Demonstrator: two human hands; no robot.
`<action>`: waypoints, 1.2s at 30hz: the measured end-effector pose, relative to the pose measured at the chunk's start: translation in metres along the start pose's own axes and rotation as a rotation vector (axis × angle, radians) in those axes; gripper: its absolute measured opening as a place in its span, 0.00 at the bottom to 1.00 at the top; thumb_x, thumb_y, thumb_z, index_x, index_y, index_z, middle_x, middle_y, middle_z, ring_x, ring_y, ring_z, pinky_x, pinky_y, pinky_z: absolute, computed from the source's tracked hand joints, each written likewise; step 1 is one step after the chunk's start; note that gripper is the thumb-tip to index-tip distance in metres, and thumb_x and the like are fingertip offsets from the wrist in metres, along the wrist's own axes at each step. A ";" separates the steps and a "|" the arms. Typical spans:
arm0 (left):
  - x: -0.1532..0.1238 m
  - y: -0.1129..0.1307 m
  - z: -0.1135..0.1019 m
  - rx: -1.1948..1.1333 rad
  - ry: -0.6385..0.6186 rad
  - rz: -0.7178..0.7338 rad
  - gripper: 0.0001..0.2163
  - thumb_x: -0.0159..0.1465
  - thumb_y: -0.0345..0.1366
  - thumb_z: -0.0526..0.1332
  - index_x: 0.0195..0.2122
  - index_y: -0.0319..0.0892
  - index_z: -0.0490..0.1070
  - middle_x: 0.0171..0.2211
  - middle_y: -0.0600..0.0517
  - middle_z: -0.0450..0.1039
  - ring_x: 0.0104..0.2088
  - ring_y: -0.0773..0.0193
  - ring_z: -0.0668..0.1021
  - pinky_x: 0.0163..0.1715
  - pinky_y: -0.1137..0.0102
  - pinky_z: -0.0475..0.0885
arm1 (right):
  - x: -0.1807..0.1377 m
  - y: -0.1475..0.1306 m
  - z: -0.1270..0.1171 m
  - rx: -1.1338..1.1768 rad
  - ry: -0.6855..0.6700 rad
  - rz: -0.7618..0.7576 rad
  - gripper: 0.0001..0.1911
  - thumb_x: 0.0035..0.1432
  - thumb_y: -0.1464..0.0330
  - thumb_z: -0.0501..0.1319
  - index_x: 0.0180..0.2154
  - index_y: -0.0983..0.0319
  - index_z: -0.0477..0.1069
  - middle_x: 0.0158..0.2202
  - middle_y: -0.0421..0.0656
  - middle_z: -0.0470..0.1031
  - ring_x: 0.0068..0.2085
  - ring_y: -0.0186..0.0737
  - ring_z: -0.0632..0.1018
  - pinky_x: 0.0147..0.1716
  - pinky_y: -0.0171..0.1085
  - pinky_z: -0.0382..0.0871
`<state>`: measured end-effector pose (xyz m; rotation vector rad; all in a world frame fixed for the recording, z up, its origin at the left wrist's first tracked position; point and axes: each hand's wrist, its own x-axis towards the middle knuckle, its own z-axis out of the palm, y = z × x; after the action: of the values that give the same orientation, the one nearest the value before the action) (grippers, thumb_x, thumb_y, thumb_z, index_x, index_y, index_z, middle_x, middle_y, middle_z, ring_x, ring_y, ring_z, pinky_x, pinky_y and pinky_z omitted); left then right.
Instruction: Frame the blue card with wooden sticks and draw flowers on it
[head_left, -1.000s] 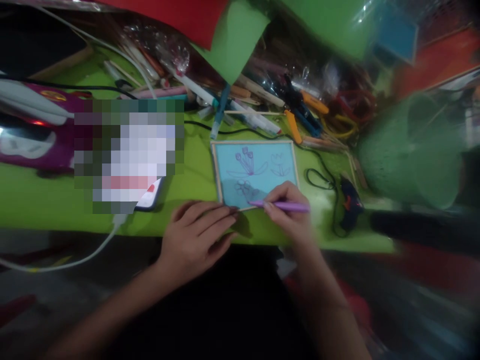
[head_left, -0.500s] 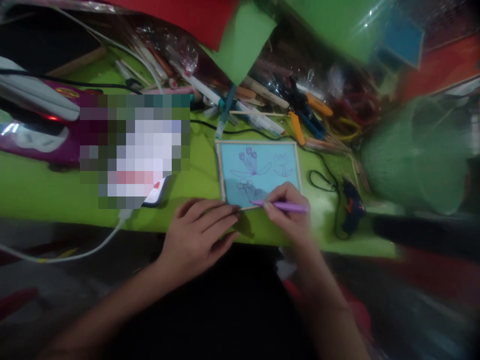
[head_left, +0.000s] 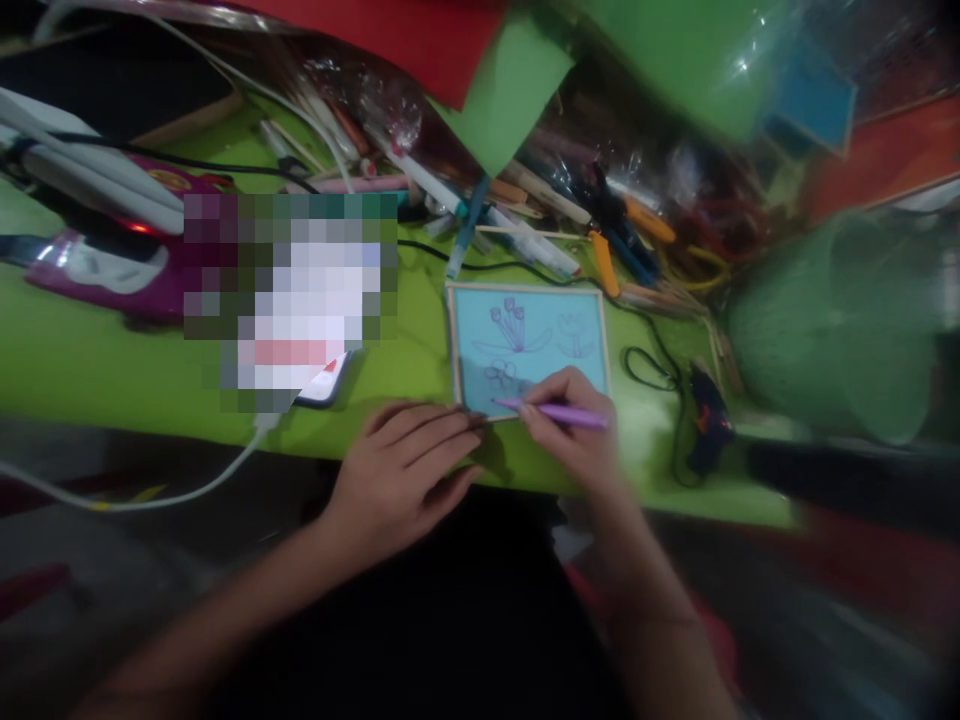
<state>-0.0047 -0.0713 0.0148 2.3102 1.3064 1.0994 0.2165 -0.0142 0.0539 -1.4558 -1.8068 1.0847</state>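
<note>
A small blue card (head_left: 540, 335) with a pale wooden frame lies on the green table (head_left: 90, 370). Purple flowers are drawn on it. My right hand (head_left: 574, 430) is closed round a purple pen (head_left: 559, 411), whose tip touches the card's lower left part. My left hand (head_left: 401, 470) lies flat with fingers stretched out, its fingertips at the card's lower left corner.
A phone (head_left: 324, 380) on a white cable lies left of the card. Behind it are several pens, sticks and orange-handled tools (head_left: 604, 262). A black glue gun (head_left: 706, 425) sits to the right, a green basket (head_left: 832, 320) beyond it, and a purple iron (head_left: 105, 270) far left.
The view has shifted slightly, so everything sits a little further right. The pen tip has moved a little over the lower flower drawing. My left hand stays put.
</note>
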 end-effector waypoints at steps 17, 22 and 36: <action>-0.002 -0.004 0.005 -0.025 0.085 0.020 0.07 0.66 0.31 0.69 0.45 0.42 0.79 0.45 0.50 0.86 0.45 0.57 0.86 0.49 0.59 0.77 | 0.003 -0.004 0.002 -0.003 -0.103 -0.111 0.04 0.62 0.66 0.68 0.37 0.58 0.76 0.31 0.38 0.81 0.30 0.34 0.79 0.29 0.33 0.70; -0.001 -0.004 0.005 -0.022 0.087 0.011 0.07 0.66 0.31 0.69 0.46 0.42 0.78 0.44 0.50 0.86 0.44 0.58 0.86 0.48 0.60 0.77 | 0.003 -0.004 0.002 -0.005 -0.102 -0.097 0.04 0.63 0.66 0.68 0.37 0.58 0.75 0.30 0.37 0.79 0.29 0.33 0.77 0.28 0.33 0.68; 0.001 -0.003 0.004 -0.031 0.096 -0.016 0.05 0.67 0.31 0.68 0.43 0.44 0.78 0.43 0.52 0.86 0.43 0.59 0.86 0.46 0.61 0.77 | 0.002 -0.004 -0.001 0.006 -0.034 -0.040 0.05 0.59 0.70 0.68 0.32 0.59 0.72 0.25 0.34 0.74 0.24 0.30 0.72 0.24 0.31 0.64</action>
<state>-0.0029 -0.0678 0.0107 2.2464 1.3301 1.2309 0.2145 -0.0126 0.0577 -1.3999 -1.8470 1.1005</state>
